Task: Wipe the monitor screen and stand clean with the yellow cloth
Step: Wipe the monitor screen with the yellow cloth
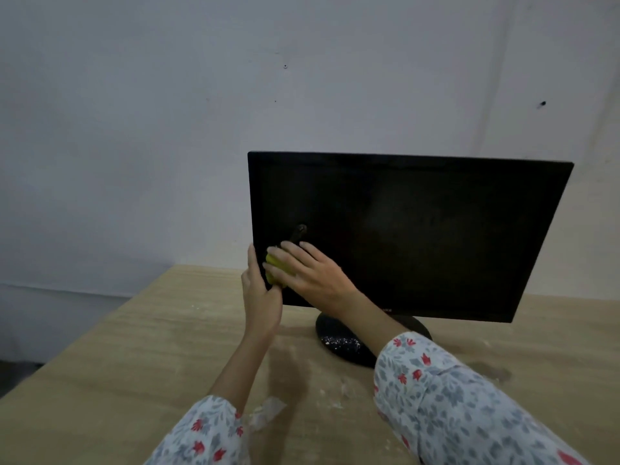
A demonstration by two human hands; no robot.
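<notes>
Both hands at the monitor, right hand pressing yellow cloth

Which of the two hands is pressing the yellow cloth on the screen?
The right hand: its fingers lie over the yellow cloth. The left hand only grips the monitor by its edge.

The monitor stands on its stand on the tabletop, right of centre, in front of the wall. The left hand sits at the monitor's lower left edge. The right hand lies just right of it, against the screen, with the cloth between hand and screen. A crumpled scrap lies on the tabletop between the two sleeves.
</notes>
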